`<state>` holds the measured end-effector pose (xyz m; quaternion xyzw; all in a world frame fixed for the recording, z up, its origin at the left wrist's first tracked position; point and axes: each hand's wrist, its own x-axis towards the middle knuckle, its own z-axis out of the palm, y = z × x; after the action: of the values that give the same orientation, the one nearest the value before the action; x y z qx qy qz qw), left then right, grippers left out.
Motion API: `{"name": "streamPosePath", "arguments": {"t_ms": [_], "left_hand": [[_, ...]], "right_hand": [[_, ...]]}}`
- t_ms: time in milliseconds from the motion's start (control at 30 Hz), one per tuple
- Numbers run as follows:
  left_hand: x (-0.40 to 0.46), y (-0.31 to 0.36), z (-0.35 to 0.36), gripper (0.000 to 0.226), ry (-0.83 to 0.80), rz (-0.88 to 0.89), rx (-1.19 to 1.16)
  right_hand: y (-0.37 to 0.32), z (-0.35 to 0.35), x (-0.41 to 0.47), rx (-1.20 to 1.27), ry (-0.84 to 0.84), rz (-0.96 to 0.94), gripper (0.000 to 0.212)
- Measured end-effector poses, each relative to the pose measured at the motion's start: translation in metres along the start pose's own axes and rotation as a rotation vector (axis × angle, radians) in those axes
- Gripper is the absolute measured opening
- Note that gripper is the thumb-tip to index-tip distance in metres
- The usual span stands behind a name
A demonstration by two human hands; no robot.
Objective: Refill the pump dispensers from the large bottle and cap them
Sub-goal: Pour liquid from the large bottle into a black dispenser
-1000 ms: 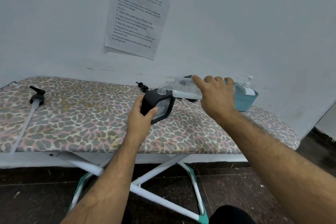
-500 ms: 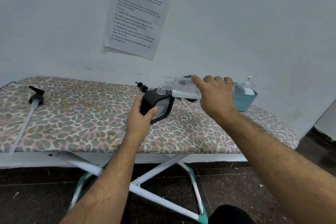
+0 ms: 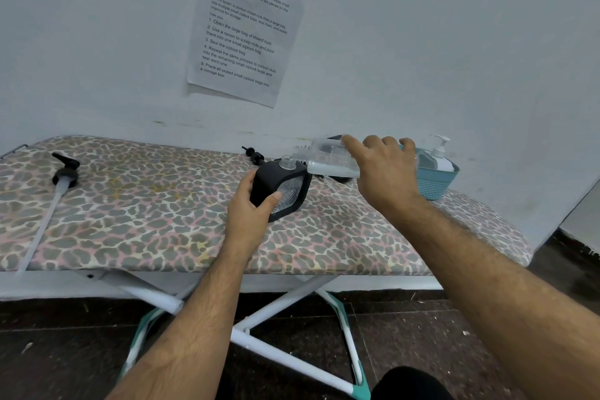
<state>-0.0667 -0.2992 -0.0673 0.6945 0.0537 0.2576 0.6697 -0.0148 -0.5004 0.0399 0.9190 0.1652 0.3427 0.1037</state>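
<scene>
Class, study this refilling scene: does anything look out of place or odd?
Yes: the sheet on the wall describes portioning mixed nuts into ziplock bags, not refilling dispensers. No spill shows on the board cover.

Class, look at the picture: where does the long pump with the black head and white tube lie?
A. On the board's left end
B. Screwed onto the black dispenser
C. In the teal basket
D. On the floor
A: the pump lies loose on the left end of the board, far from the dispenser, whose neck is open.
</scene>
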Motion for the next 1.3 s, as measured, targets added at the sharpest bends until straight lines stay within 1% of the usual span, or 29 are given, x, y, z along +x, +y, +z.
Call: {"name": "streamPosePath", "arguments": {"t_ms": [633,933,1167,1300], "left_hand": [[0.002,-0.002,0.0,0.058,0.0,-0.003,-0.008],[0.002,-0.002,0.0,0.062,0.0,-0.002,-0.014],[0.001,-0.002,0.0,0.061,0.003,-0.004,-0.016],[0.001,0.0,0.0,0.06,0.009,-0.003,-0.004]], "right_hand": [[0.0,-0.001,-0.001,-0.001,-0.008,0.002,0.065],[-0.001,0.006,-0.007,0.013,-0.009,0.028,0.065],[0.0,0.016,-0.012,0.059,-0.021,0.057,0.06],[-0.002,0.023,-0.02,0.089,-0.05,0.07,0.064]]}}
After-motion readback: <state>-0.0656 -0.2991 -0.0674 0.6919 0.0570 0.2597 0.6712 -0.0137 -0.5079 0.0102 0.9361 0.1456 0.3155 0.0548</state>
